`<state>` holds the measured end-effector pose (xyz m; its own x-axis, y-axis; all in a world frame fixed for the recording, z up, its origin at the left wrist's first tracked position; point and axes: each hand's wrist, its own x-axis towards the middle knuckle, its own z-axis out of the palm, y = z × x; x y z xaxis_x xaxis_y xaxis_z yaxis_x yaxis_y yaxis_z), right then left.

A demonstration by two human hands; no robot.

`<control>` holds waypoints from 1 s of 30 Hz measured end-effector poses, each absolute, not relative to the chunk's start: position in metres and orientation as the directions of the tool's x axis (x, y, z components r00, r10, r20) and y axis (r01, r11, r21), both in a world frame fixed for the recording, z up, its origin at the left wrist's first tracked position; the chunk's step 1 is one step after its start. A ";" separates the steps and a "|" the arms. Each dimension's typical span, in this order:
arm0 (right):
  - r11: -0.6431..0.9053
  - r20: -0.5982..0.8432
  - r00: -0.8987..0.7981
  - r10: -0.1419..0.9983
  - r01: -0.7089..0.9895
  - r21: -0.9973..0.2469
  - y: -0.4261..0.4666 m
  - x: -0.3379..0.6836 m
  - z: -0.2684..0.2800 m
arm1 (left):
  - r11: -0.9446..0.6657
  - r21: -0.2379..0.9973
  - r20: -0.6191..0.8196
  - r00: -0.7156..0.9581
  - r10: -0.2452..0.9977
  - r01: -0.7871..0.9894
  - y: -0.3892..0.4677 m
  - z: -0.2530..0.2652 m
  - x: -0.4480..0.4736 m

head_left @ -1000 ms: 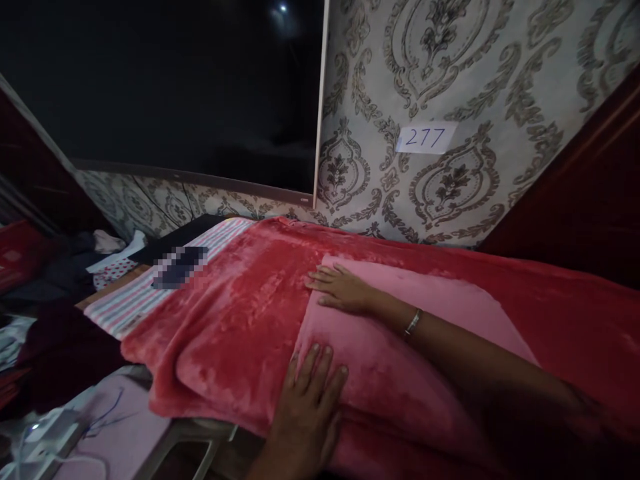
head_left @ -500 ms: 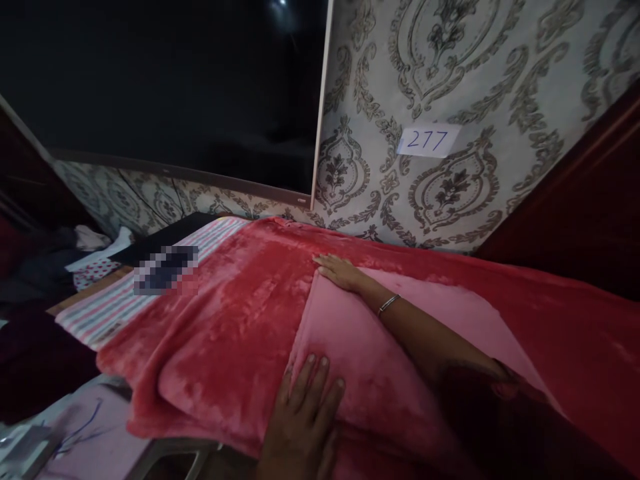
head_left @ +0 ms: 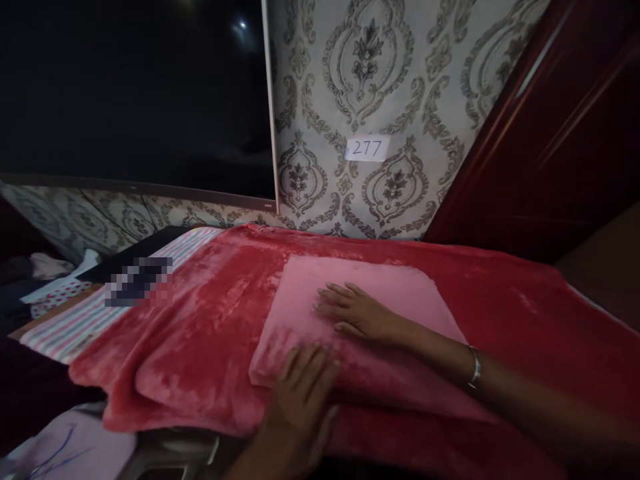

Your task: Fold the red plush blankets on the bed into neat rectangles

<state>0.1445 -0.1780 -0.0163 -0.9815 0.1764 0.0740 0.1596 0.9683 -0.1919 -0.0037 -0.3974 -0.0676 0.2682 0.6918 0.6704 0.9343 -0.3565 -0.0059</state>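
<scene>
Your tabletop [head_left: 67, 304] looks like wood, mostly hidden, with a stripy cloth [head_left: 70, 327] and red blanket [head_left: 210, 353] on it.

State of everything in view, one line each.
left hand: open, at the pink cloth's near edge
right hand: open, palm down on the pink cloth
pink cloth: lying on the red blanket
red blanket: spread, rumpled at left
striped cloth: partly covered by the red blanket
TV: screen dark
label: on the wall
</scene>
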 end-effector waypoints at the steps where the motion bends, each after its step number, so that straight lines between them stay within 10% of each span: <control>1: 0.963 0.074 -0.979 0.190 0.171 -0.208 -0.180 0.155 -0.017 | -0.405 0.001 0.650 0.307 0.695 0.914 -0.391 -0.065 0.008; 8: 0.955 0.007 -0.976 0.217 0.211 -0.211 -0.157 0.161 -0.023 | -0.381 -0.014 0.477 0.341 0.810 0.924 -0.359 -0.080 0.052; 30: 0.830 0.082 -0.865 0.495 0.442 -0.341 -0.021 0.129 -0.054 | -0.332 -0.132 0.589 0.344 0.731 0.934 -0.345 -0.127 0.049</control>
